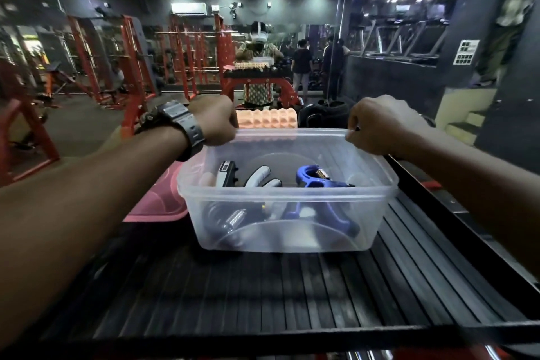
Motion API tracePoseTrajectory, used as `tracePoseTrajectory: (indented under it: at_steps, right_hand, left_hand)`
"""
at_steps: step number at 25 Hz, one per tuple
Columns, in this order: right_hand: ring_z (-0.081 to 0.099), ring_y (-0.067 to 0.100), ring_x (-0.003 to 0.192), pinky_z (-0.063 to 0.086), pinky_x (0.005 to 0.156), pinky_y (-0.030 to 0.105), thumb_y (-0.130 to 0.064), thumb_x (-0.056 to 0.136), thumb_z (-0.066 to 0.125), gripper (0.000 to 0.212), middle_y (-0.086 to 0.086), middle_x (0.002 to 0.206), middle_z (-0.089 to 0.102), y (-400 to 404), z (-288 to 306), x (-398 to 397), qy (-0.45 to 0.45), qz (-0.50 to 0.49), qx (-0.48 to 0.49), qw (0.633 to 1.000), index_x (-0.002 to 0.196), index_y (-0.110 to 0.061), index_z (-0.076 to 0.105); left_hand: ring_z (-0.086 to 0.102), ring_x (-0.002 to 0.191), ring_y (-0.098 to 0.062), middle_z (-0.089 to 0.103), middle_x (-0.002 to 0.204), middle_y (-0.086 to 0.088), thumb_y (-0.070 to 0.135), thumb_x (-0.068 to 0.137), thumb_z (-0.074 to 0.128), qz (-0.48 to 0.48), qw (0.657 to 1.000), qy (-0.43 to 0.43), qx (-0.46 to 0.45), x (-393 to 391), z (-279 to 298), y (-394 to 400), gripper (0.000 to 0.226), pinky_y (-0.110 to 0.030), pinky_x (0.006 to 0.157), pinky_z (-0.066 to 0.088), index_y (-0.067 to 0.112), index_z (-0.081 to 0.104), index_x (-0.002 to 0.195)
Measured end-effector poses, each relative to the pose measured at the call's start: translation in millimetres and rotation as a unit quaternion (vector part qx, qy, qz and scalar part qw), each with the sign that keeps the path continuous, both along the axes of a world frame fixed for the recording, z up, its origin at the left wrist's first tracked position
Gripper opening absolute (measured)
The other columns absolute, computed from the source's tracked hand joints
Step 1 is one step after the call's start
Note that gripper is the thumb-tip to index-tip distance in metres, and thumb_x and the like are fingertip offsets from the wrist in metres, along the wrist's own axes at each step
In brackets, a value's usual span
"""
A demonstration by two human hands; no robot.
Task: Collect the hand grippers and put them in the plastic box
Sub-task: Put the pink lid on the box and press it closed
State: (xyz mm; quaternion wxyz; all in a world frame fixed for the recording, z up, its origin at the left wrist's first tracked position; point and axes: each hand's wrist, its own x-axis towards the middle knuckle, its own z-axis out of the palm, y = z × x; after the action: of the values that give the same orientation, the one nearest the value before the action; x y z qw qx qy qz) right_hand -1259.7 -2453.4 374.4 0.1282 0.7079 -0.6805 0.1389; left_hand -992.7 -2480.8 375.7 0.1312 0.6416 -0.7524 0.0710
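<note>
The plastic box (287, 213) sits on the ribbed black tabletop (263, 295), reaching from between the two hands toward the person, and it already holds the hand grippers: a blue one (314, 181) nearer the right hand, a white-handled one (260, 177) and a black-and-white one (226, 174) nearer the left hand, and a dark one with a bright spring (233, 218) lying low against the near wall. The left hand (214, 120) has its fingers curled over the far left corner of the rim, and the right hand (372, 128) pinches the far right corner in the same way, so both have hold of the box and nothing else. The box looks thin-walled and translucent, so it is probably light in itself and apt to flex or bow if squeezed at mid-wall; the rolled rim and the corners are likely its stiffest parts and the sound places to grip. The grippers, with steel springs and moulded handles, would add most of the weight and look loose enough to slide and rattle if the box tips, so it is best kept level with both hands. The smooth plastic may be slippery, which favours hooking the fingers under the rim's lip. A pink mat (159, 199) lies beside the box below the left hand, and a ridged orange roller (267, 118) lies just beyond the rim between the hands.
</note>
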Motion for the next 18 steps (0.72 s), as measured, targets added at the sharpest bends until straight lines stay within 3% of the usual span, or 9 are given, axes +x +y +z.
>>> tracePoseTrajectory:
  at_steps: [1, 3, 5, 7, 8, 11, 14, 18]
  right_hand:
    - [0.061, 0.035, 0.084, 0.054, 0.075, 0.037, -0.036, 0.086, 0.066, 0.022, 0.009, 0.098, 0.064, 1.1, 4.9, 5.2, -0.02, 0.004, -0.014, 1.0, 0.095, -0.017, 0.068]
    - [0.061, 0.028, 0.083, 0.05, 0.075, 0.035, -0.042, 0.089, 0.064, 0.027, 0.005, 0.091, 0.065, -2.3, 12.1, 22.1, -0.18, 0.062, -0.031, 0.981, 0.096, -0.016, 0.069]
    - [0.053, 0.021, 0.076, 0.043, 0.07, 0.035, -0.037, 0.092, 0.062, 0.04, 0.007, 0.083, 0.061, -4.0, 12.4, 45.7, -0.406, 0.14, 0.019, 0.903, 0.098, 0.001, 0.068]
    - [0.045, 0.021, 0.077, 0.038, 0.066, 0.035, -0.029, 0.096, 0.058, 0.032, 0.011, 0.084, 0.055, -1.2, 7.1, 68.4, -0.525, 0.18, 0.077, 0.828, 0.093, 0.001, 0.065]
    - [0.045, 0.021, 0.079, 0.036, 0.065, 0.034, -0.025, 0.097, 0.056, 0.022, 0.012, 0.086, 0.054, 3.4, 4.9, 76.9, -0.536, 0.19, 0.097, 0.817, 0.092, -0.006, 0.065]
    - [0.044, 0.022, 0.082, 0.033, 0.065, 0.033, -0.016, 0.097, 0.055, 0.013, 0.012, 0.088, 0.054, 19.1, 2.8, 93.5, -0.495, 0.215, 0.132, 0.832, 0.091, -0.011, 0.065]
    - [0.047, 0.02, 0.077, 0.038, 0.066, 0.032, -0.017, 0.093, 0.062, 0.01, 0.01, 0.084, 0.06, 26.6, 0.5, 106.0, -0.458, 0.222, 0.135, 0.85, 0.088, -0.012, 0.069]
    - [0.053, 0.015, 0.073, 0.043, 0.066, 0.028, -0.029, 0.086, 0.074, 0.011, -0.003, 0.079, 0.063, 39.1, 3.2, 151.6, -0.409, 0.272, 0.08, 0.868, 0.087, -0.022, 0.067]
  left_hand:
    - [0.067, 0.092, -0.024, 0.076, 0.105, -0.002, 0.012, 0.084, 0.063, -0.003, 0.999, 0.036, 0.014, -3.7, 3.4, 1.9, 0.025, -0.025, 0.058, 0.037, 0.021, 0.078, 0.103]
    - [0.065, 0.091, -0.02, 0.074, 0.104, 0.0, 0.018, 0.087, 0.067, -0.032, 0.991, 0.127, 0.026, -14.6, 8.0, 7.8, 0.019, -0.024, 0.059, 0.042, 0.019, 0.077, 0.103]
    - [0.066, 0.096, -0.022, 0.074, 0.106, -0.004, 0.02, 0.089, 0.067, -0.067, 0.978, 0.195, 0.022, -26.8, 9.5, 18.2, 0.019, -0.028, 0.074, 0.051, 0.013, 0.076, 0.104]
    - [0.066, 0.104, -0.024, 0.073, 0.115, -0.007, 0.022, 0.091, 0.066, -0.09, 0.975, 0.201, 0.032, -34.7, 8.6, 31.2, 0.025, -0.034, 0.09, 0.053, 0.011, 0.072, 0.112]
    - [0.065, 0.107, -0.024, 0.071, 0.118, -0.007, 0.024, 0.091, 0.065, -0.1, 0.975, 0.191, 0.046, -36.2, 8.3, 38.8, 0.03, -0.036, 0.094, 0.052, 0.011, 0.067, 0.119]
    - [0.064, 0.108, -0.024, 0.068, 0.12, -0.007, 0.027, 0.092, 0.063, -0.112, 0.978, 0.168, 0.058, -29.2, 5.0, 59.5, 0.041, -0.043, 0.095, 0.052, 0.013, 0.056, 0.129]
    - [0.065, 0.107, -0.023, 0.07, 0.118, -0.007, 0.024, 0.093, 0.059, -0.104, 0.979, 0.173, 0.025, -7.0, 2.3, 79.0, 0.034, -0.042, 0.093, 0.053, 0.013, 0.06, 0.125]
    - [0.067, 0.104, -0.026, 0.072, 0.116, -0.01, 0.013, 0.093, 0.053, -0.01, 0.978, 0.196, -0.064, 57.8, -4.1, 102.1, 0.025, -0.037, 0.089, 0.053, 0.01, 0.068, 0.112]
